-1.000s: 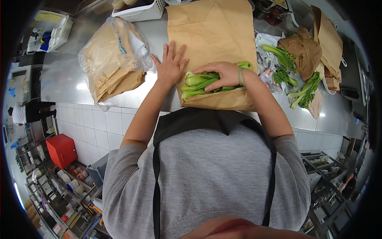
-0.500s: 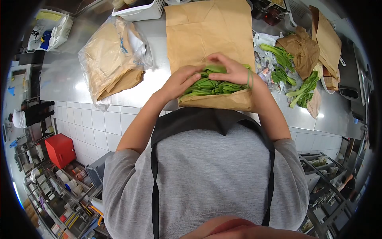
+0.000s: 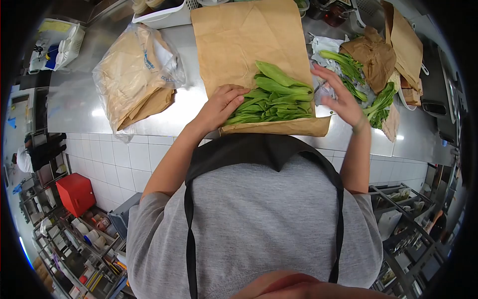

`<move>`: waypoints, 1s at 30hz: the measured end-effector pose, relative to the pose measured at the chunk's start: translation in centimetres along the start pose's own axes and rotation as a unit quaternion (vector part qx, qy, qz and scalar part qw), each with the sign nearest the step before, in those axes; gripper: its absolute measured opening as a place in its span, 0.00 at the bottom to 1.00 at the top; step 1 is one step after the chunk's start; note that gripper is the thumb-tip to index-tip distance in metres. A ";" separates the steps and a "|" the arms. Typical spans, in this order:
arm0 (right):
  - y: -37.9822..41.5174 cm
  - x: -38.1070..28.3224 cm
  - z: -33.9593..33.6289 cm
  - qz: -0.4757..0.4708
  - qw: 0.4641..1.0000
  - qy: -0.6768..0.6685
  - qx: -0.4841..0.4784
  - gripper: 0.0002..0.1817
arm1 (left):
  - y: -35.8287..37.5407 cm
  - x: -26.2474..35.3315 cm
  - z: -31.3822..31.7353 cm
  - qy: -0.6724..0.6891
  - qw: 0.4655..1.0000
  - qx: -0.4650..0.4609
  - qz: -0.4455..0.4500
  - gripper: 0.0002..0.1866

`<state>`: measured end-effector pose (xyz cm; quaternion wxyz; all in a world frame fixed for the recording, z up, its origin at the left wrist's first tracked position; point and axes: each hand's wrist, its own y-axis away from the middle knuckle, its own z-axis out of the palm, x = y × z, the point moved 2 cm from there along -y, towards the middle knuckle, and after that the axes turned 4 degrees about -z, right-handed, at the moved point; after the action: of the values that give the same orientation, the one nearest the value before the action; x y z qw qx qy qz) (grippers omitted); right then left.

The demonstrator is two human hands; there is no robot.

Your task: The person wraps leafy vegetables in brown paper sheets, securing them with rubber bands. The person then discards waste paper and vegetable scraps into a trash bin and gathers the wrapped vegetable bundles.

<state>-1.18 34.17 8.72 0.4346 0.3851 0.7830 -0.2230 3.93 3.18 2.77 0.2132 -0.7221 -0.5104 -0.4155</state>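
Observation:
A pile of leafy greens (image 3: pixel 274 102) lies on a sheet of brown paper (image 3: pixel 249 40), with the paper's near edge (image 3: pixel 279 127) folded up against it. At the pile's left end rests my left hand (image 3: pixel 222 105), its fingers laid along the leaves and the paper. Off to the right, clear of the pile, my right hand (image 3: pixel 342 97) is held with fingers apart and nothing in them. Near it are loose leafy stalks (image 3: pixel 343 62) on crumpled plastic, and another leafy bunch (image 3: pixel 382 107).
A clear plastic bag of folded brown paper (image 3: pixel 137 74) lies on the metal counter (image 3: pixel 74 109) at left. White baskets (image 3: pixel 164 17) stand behind. Crumpled brown paper (image 3: pixel 371 52) and dark jars (image 3: pixel 338 15) are at right. A red box (image 3: pixel 75 193) sits below left.
My right hand has lifted off the greens and moved right, its fingers spreading. More of the pile shows, including a broad leaf on top. My left hand stays at the left end.

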 end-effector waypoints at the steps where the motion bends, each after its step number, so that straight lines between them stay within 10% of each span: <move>1: 0.7 -1.7 -0.6 -0.061 0.997 0.048 -0.005 0.23 | 0.0 0.1 0.0 0.002 1.000 -0.001 0.001 0.20; 7: 0.8 -3.8 3.8 0.034 0.960 0.167 -0.224 0.14 | -0.1 -0.3 0.1 0.012 1.000 -0.011 0.003 0.20; 11: -1.5 -2.1 4.0 -0.118 0.972 0.186 -0.079 0.10 | 0.0 -0.8 -0.1 0.015 0.999 -0.034 0.015 0.20; 25: -6.9 2.8 6.4 0.121 0.957 -0.073 -0.254 0.17 | 1.0 -1.4 -0.9 0.226 0.973 -0.042 0.008 0.35; 30: -8.1 5.4 7.1 0.081 0.959 -0.121 -0.243 0.18 | 1.5 -0.5 -1.0 0.008 0.999 -0.025 0.045 0.31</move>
<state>-5.79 26.64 0.50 0.6232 0.2999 0.7214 -0.0347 4.89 1.64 3.11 0.2175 -0.7459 -0.4653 -0.4241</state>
